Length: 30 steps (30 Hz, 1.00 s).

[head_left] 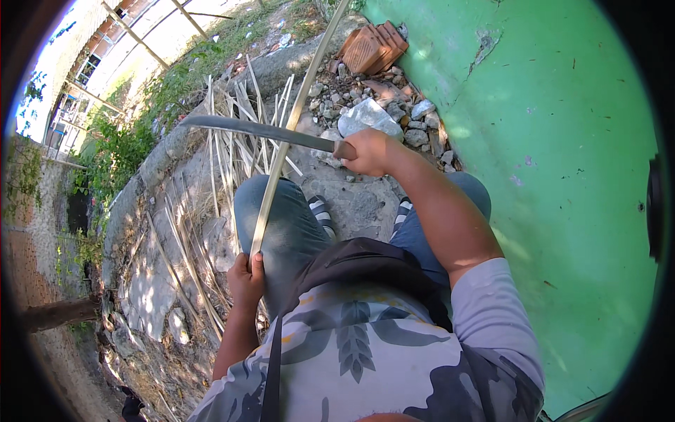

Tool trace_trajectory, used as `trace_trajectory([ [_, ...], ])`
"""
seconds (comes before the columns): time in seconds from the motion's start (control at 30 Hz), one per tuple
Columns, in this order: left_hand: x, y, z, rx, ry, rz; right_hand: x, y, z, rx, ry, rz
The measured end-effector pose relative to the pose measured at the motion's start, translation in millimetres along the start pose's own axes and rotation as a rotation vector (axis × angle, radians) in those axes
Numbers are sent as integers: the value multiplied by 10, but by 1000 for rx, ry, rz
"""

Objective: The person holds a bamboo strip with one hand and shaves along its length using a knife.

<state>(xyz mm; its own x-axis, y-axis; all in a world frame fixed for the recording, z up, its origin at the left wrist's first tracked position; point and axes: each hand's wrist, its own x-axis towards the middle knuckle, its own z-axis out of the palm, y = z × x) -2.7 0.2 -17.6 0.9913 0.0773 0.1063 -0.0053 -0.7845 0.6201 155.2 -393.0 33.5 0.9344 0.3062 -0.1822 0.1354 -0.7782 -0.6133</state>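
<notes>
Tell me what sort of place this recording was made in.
Probably an outdoor yard serving as an informal work spot: leafy green plants grow toward the left, orange bricks sit by loose stones, and pale strips lie on the ground.

Long knife [260,132]: no letter or number can be read on the blade.
Pale strip [264,211], seen crossing the long knife: no writing can be made out.
Shirt [394,362], nearer than the long knife: a leaf pattern is printed; no word can be read.
Sandal [321,213], nearer than the long knife: any mark is too small to be read.
Orange blocks [373,49], beyond the long knife and to its right: no stamp can be read.
Green surface [562,176], right of the long knife: stains and scrapes are shown; no sign can be read.
</notes>
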Motion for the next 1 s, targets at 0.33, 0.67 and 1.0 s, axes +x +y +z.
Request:
trace_trajectory([
  [0.33, 2, 70, -15, 20, 10, 10, 106, 220, -36, -157, 68, 10],
  [0.67, -16, 13, -34, 30, -1, -10, 6, 76, -11, 5, 119, -22],
  [1.0, 8, 103, -53, 46, -9, 5, 43, 122, -41, -201, 8, -26],
])
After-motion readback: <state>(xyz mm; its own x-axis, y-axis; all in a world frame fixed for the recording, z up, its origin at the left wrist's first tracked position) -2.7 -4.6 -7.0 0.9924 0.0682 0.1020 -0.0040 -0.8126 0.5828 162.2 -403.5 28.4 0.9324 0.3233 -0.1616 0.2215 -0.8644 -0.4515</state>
